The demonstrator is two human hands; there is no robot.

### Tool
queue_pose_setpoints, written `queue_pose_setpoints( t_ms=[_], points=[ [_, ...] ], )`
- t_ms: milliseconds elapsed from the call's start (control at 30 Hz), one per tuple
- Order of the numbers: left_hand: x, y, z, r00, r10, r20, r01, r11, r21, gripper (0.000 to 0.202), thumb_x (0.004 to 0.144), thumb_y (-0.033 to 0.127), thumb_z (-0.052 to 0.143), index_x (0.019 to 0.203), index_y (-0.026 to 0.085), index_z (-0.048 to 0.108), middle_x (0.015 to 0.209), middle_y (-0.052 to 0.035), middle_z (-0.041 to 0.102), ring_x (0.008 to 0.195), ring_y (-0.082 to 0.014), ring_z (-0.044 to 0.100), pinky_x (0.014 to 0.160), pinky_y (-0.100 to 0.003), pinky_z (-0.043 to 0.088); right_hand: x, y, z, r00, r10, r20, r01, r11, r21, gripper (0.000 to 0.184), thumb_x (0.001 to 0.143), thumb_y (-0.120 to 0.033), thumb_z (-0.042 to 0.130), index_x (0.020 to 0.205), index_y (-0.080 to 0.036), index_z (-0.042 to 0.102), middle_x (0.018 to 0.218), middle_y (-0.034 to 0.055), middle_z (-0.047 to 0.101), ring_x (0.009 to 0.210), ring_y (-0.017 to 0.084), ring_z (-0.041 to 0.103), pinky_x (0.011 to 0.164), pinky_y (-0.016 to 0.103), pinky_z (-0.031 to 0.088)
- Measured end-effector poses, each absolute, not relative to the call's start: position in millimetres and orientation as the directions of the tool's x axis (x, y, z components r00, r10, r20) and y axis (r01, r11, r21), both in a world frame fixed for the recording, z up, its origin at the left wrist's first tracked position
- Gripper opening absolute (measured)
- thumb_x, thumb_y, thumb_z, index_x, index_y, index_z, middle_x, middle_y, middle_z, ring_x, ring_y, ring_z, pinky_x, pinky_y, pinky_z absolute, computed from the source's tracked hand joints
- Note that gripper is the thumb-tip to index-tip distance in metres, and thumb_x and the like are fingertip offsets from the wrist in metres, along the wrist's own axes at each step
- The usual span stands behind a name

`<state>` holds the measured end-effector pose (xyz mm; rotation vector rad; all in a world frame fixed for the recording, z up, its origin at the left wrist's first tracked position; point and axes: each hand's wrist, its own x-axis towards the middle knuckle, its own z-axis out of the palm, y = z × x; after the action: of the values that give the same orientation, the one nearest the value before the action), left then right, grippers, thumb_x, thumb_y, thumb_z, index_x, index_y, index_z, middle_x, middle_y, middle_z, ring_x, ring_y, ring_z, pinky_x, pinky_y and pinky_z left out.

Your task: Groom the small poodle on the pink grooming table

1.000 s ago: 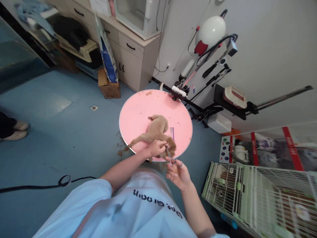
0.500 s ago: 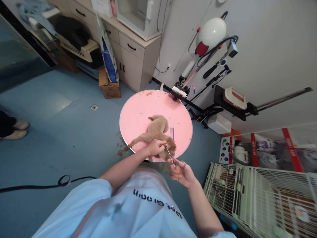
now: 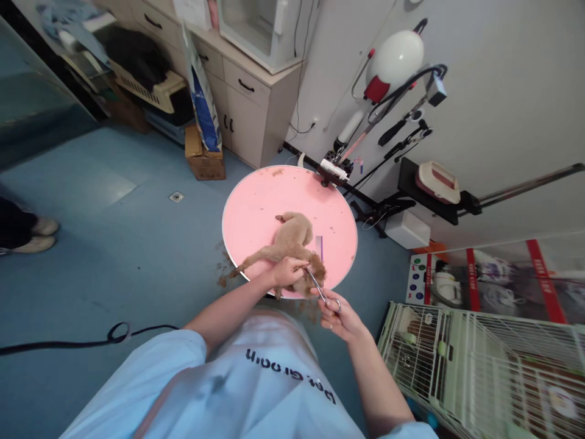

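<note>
A light-brown dog (image 3: 292, 235) with short-clipped fur lies on its side on a round pink table (image 3: 247, 201), its curlier head towards me. My left hand (image 3: 289, 272) is closed at the head, its fingertips pinching what looks like the dog's ear; the exact part is too small to tell. In my right hand (image 3: 340, 317) are metal scissors (image 3: 319, 285), gripped by the finger loops, with the blades now together and their tips at the dog's head beside my left fingers. A comb with a purple spine (image 3: 319, 247) lies flat behind the head.
Fur clippings lie on the table and floor. A grooming stand (image 3: 338, 164) rises at the table's far edge. Wire cages (image 3: 415, 347) stand at right, a cardboard box (image 3: 205, 161) and cabinets (image 3: 247, 116) behind. At left are another person's shoes (image 3: 39, 244).
The scissors' handles have closed in my right hand, bringing the blades together. My left hand and the dog hold almost the same place; the whole view has shifted slightly.
</note>
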<state>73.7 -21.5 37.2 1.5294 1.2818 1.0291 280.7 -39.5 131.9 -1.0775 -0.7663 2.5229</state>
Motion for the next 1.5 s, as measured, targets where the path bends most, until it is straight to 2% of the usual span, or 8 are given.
queue_pose_setpoints(
  t_ms=[133, 333, 467, 733, 867, 1033, 1333, 1500],
  points=[
    [73, -22, 37, 0.168, 0.984, 0.062, 0.274, -0.107, 0.956, 0.030, 0.077, 0.015, 0.049, 0.097, 0.018, 0.071, 0.092, -0.0022, 0.072, 0.082, -0.0150, 0.066, 0.078, -0.024, 0.051, 284, -41, 140, -0.715, 0.490, -0.499, -0.128, -0.793, -0.596, 0.043, 0.073, -0.031, 0.070, 0.113, -0.018, 0.060, 0.060, -0.0088, 0.047, 0.038, -0.001, 0.017, 0.040, 0.015, 0.028],
    [76, -21, 27, 0.147, 0.987, 0.060, 0.296, -0.102, 0.950, 0.037, 0.076, 0.015, 0.048, 0.106, 0.018, 0.070, 0.101, -0.0044, 0.070, 0.089, -0.0173, 0.066, 0.080, -0.026, 0.052, 285, -40, 127, -0.766, 0.363, -0.531, -0.048, -0.856, -0.515, 0.041, 0.076, -0.042, 0.063, 0.108, -0.017, 0.059, 0.068, -0.0039, 0.057, 0.039, 0.002, 0.030, 0.051, 0.025, 0.042],
    [76, -21, 27, 0.133, 0.989, 0.068, 0.315, -0.107, 0.943, 0.036, 0.077, 0.017, 0.047, 0.106, 0.017, 0.069, 0.102, -0.0054, 0.070, 0.093, -0.0186, 0.065, 0.083, -0.028, 0.051, 283, -39, 120, -0.737, 0.340, -0.584, -0.036, -0.882, -0.469, 0.041, 0.072, -0.040, 0.066, 0.106, -0.017, 0.060, 0.069, -0.0044, 0.056, 0.040, 0.001, 0.030, 0.051, 0.023, 0.041],
    [74, -23, 37, 0.156, 0.984, 0.085, 0.287, -0.128, 0.949, 0.032, 0.081, 0.019, 0.046, 0.101, 0.017, 0.070, 0.098, -0.0051, 0.071, 0.088, -0.0165, 0.066, 0.079, -0.025, 0.051, 281, -45, 128, -0.686, 0.381, -0.620, 0.053, -0.824, -0.565, 0.039, 0.073, -0.030, 0.072, 0.108, -0.020, 0.059, 0.061, -0.0083, 0.049, 0.037, -0.002, 0.019, 0.042, 0.016, 0.027],
    [75, -23, 32, 0.139, 0.986, 0.097, 0.310, -0.137, 0.941, 0.032, 0.080, 0.019, 0.048, 0.104, 0.017, 0.069, 0.099, -0.0058, 0.071, 0.089, -0.0171, 0.066, 0.078, -0.025, 0.051, 283, -47, 132, -0.703, 0.399, -0.589, 0.061, -0.791, -0.609, 0.043, 0.071, -0.037, 0.072, 0.109, -0.020, 0.059, 0.065, -0.0064, 0.052, 0.038, -0.001, 0.027, 0.044, 0.018, 0.032],
    [76, -21, 26, 0.146, 0.970, 0.192, 0.323, -0.230, 0.918, 0.030, 0.078, 0.014, 0.048, 0.099, 0.017, 0.070, 0.097, -0.0045, 0.071, 0.087, -0.0158, 0.066, 0.078, -0.024, 0.050, 279, -46, 125, -0.640, 0.440, -0.629, 0.135, -0.742, -0.657, 0.043, 0.070, -0.043, 0.070, 0.104, -0.019, 0.058, 0.068, -0.0032, 0.055, 0.045, 0.004, 0.040, 0.048, 0.021, 0.037],
    [76, -22, 29, 0.151, 0.976, 0.158, 0.349, -0.202, 0.915, 0.029, 0.079, 0.021, 0.051, 0.101, 0.018, 0.070, 0.097, -0.0052, 0.071, 0.085, -0.0174, 0.067, 0.076, -0.026, 0.051, 268, -51, 132, -0.617, 0.526, -0.585, 0.171, -0.636, -0.753, 0.043, 0.071, -0.033, 0.071, 0.108, -0.019, 0.054, 0.059, -0.0097, 0.045, 0.037, 0.000, 0.023, 0.038, 0.017, 0.022],
    [76, -24, 26, 0.105, 0.989, 0.106, 0.344, -0.137, 0.929, 0.033, 0.076, 0.023, 0.056, 0.106, 0.017, 0.069, 0.101, -0.0064, 0.070, 0.091, -0.0191, 0.066, 0.080, -0.028, 0.051, 299, -51, 166, -0.503, 0.726, -0.469, 0.077, -0.503, -0.861, 0.045, 0.073, -0.036, 0.070, 0.113, -0.022, 0.053, 0.065, -0.0074, 0.046, 0.039, 0.001, 0.023, 0.040, 0.019, 0.024]
  ],
)
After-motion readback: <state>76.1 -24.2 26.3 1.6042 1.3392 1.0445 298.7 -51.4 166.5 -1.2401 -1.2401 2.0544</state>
